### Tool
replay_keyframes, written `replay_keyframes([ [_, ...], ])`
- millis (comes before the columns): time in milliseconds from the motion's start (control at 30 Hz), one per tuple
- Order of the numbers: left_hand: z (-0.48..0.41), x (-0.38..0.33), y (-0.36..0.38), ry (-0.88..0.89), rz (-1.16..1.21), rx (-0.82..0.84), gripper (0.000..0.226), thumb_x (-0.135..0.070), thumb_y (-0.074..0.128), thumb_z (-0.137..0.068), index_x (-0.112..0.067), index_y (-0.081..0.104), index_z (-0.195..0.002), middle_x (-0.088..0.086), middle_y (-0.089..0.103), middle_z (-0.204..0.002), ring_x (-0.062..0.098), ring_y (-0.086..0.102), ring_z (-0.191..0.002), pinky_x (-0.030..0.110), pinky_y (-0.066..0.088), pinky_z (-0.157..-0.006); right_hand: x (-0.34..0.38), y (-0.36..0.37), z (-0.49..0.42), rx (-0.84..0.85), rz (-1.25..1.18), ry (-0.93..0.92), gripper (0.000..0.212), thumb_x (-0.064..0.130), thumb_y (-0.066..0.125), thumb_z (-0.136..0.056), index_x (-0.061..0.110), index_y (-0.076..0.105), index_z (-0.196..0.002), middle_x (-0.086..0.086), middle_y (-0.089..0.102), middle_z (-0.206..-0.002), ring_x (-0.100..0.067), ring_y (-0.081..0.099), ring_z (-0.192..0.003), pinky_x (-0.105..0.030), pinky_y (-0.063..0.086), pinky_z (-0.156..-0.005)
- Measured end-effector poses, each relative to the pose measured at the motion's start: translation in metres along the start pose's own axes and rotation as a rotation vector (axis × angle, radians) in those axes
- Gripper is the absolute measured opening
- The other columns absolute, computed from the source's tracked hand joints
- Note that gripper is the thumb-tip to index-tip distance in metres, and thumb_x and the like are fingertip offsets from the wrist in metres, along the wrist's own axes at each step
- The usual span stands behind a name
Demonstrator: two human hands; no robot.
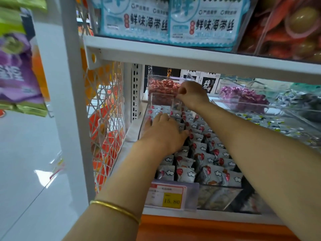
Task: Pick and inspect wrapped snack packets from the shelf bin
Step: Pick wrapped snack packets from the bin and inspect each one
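A clear acrylic shelf bin [141, 126] holds several rows of small grey-white snack packets [205, 159] printed with red shapes and clouds. My left hand [163, 133] lies flat on the packets at the bin's left side, fingers spread and straight. At the back of the bin, under the upper shelf, my right hand [192, 94] pinches the top edge of one packet [177, 106] between thumb and fingers. That packet hangs just above the back rows. A gold bangle sits on my left forearm.
The upper shelf board [173, 54] hangs low over my right hand. Behind is a clear bin of red snacks [163, 86], to the right purple wrapped sweets [243, 98]. A price tag [167, 195] fronts the bin. A white lattice panel [106, 110] closes the left side.
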State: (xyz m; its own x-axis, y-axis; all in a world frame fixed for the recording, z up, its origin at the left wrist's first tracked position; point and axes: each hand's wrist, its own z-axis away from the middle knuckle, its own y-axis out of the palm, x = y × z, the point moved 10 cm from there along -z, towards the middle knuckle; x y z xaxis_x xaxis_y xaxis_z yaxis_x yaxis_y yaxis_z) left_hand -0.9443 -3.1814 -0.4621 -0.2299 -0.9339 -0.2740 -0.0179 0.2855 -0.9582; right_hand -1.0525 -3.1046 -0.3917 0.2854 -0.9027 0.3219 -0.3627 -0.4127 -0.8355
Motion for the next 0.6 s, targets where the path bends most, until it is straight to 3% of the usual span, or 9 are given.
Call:
replay_keyframes([
  [133,0.015,-0.002,-0.017,-0.009,0.168,-0.103,0.052,-0.041,0.04,-0.096,-0.004,0.042,-0.133,0.015,0.027,-0.149,0.032,0.025,-0.137,0.047,0.024,-0.112,-0.005,-0.056,0.039,-0.281,-0.258,0.081,0.007,0.014,0.053,-0.092,0.008,0.056,-0.09,-0.008,0.058,-0.088,-0.022,0.054,-0.08,-0.029,0.039,-0.064],
  [233,0.036,-0.004,-0.034,-0.031,0.296,-0.213,0.041,-0.026,0.042,-0.098,-0.001,0.041,-0.13,0.016,0.031,-0.144,0.034,0.036,-0.128,0.043,0.034,-0.106,-0.014,-0.088,0.089,-0.427,-0.526,0.144,0.007,0.012,0.053,-0.094,0.008,0.054,-0.088,-0.007,0.061,-0.087,-0.026,0.065,-0.08,-0.035,0.05,-0.062],
  [267,0.044,-0.004,-0.041,-0.029,0.32,-0.272,0.038,-0.022,0.042,-0.098,-0.001,0.041,-0.13,0.017,0.035,-0.141,0.033,0.041,-0.123,0.04,0.038,-0.102,-0.017,-0.093,0.107,-0.442,-0.629,0.179,0.007,0.01,0.053,-0.094,0.008,0.051,-0.087,-0.004,0.06,-0.085,-0.022,0.066,-0.071,-0.037,0.054,-0.058],
  [333,0.062,-0.004,-0.054,-0.019,0.412,-0.359,0.039,-0.02,0.041,-0.098,-0.003,0.039,-0.133,0.016,0.043,-0.136,0.028,0.05,-0.112,0.036,0.045,-0.092,-0.023,-0.094,0.143,-0.421,-0.863,0.261,0.007,0.007,0.052,-0.094,0.007,0.048,-0.088,-0.005,0.06,-0.084,-0.011,0.063,-0.053,-0.028,0.053,-0.047],
  [467,0.087,-0.002,-0.052,-0.036,0.826,-0.32,0.039,-0.02,0.044,-0.098,-0.004,0.043,-0.134,0.012,0.061,-0.114,0.021,0.061,-0.096,0.032,0.054,-0.078,-0.031,-0.086,0.197,-0.326,-1.193,0.397,0.005,0.006,0.053,-0.094,0.002,0.051,-0.092,-0.012,0.064,-0.088,-0.013,0.064,-0.053,-0.023,0.053,-0.048],
  [600,0.101,-0.001,-0.04,-0.06,1.152,-0.242,0.019,-0.016,0.049,-0.096,-0.005,0.065,-0.092,0.005,0.063,-0.082,0.017,0.064,-0.08,0.022,0.056,-0.067,-0.034,-0.085,0.23,-0.273,-1.352,0.461,0.011,0.006,0.054,-0.092,0.006,0.054,-0.082,-0.008,0.065,-0.082,-0.015,0.068,-0.059,-0.021,0.053,-0.051],
])
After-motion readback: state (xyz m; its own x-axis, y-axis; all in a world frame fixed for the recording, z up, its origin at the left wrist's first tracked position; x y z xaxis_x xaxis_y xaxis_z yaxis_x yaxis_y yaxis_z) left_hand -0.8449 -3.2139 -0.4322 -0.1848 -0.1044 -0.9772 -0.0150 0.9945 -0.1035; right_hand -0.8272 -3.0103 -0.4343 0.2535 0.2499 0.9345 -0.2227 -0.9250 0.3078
